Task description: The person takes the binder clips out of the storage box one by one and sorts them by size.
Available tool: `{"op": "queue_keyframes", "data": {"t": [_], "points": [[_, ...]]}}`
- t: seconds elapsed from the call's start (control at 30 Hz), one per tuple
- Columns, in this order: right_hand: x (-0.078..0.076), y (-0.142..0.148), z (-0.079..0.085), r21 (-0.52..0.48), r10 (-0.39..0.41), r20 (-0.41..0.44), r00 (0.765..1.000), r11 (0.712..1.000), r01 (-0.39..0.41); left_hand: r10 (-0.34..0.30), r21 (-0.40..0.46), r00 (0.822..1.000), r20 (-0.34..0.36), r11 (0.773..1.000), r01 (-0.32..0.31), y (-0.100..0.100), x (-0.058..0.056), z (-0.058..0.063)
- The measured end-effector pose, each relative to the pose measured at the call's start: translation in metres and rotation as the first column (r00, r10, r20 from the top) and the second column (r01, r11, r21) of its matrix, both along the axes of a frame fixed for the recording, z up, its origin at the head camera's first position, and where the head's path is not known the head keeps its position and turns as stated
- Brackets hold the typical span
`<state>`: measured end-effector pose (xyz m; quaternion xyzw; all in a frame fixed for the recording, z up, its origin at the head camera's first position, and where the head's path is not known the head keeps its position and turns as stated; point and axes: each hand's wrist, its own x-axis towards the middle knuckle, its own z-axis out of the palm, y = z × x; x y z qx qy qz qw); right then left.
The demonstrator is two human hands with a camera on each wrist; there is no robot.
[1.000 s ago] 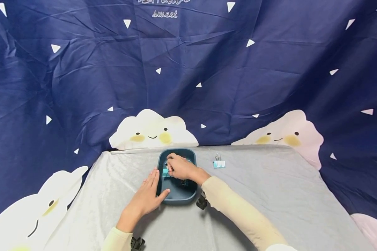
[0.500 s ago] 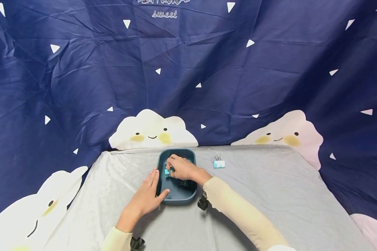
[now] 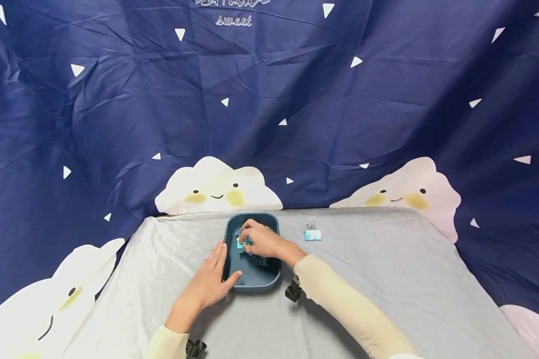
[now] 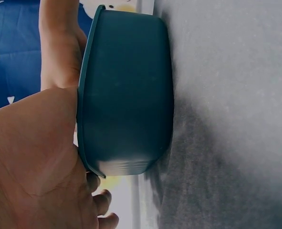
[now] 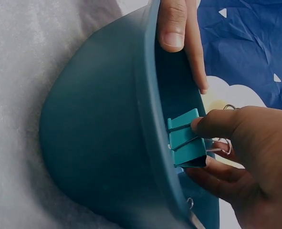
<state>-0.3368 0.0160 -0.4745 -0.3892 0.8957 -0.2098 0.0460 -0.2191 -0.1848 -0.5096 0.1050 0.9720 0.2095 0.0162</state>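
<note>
A dark teal plastic bin (image 3: 251,288) stands on the grey cloth. My left hand (image 3: 208,279) lies along its left side, fingers straight at the rim and thumb over the near left corner. My right hand (image 3: 265,242) reaches into the bin from the right. In the right wrist view its thumb and fingers pinch a teal binder clip (image 5: 187,138) with wire handles, held at the level of the bin's opening. Other clips (image 3: 263,262) lie in the bin, partly hidden under the right hand. The left wrist view shows the bin's outer wall (image 4: 126,90) beside the left palm.
A light blue binder clip (image 3: 313,235) with its wire handles up sits on the grey cloth (image 3: 364,259), right of the bin. Behind the table hangs a navy curtain (image 3: 251,124) with clouds and white triangles. Black camera mounts (image 3: 293,289) are strapped at both wrists.
My right hand has shifted slightly inside the bin, and the teal binder clip at its fingertips has turned and come up. The left hand stays at the rim.
</note>
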Motion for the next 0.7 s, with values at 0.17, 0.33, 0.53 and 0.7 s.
{"op": "queue_keyframes", "data": {"t": [0.17,0.33,0.53,0.7], "points": [[0.000,0.003,0.003,-0.008,-0.001,0.003,1.000,1.000,0.001,0.002,-0.002,1.000,-0.002,1.000,-0.002,0.000,0.001,0.002],[-0.001,0.009,0.003,-0.033,0.006,-0.039,0.999,0.999,-0.007,-0.001,0.006,1.000,0.000,1.000,0.001,0.001,0.002,0.003],[-0.001,0.015,0.003,-0.061,0.019,-0.092,0.996,0.998,-0.024,-0.005,0.001,1.000,-0.005,1.000,0.005,0.002,0.002,0.002],[-0.001,0.020,0.005,-0.118,0.039,-0.098,0.994,0.992,-0.050,-0.006,0.004,1.000,-0.005,1.000,0.006,0.002,0.002,0.002]]}}
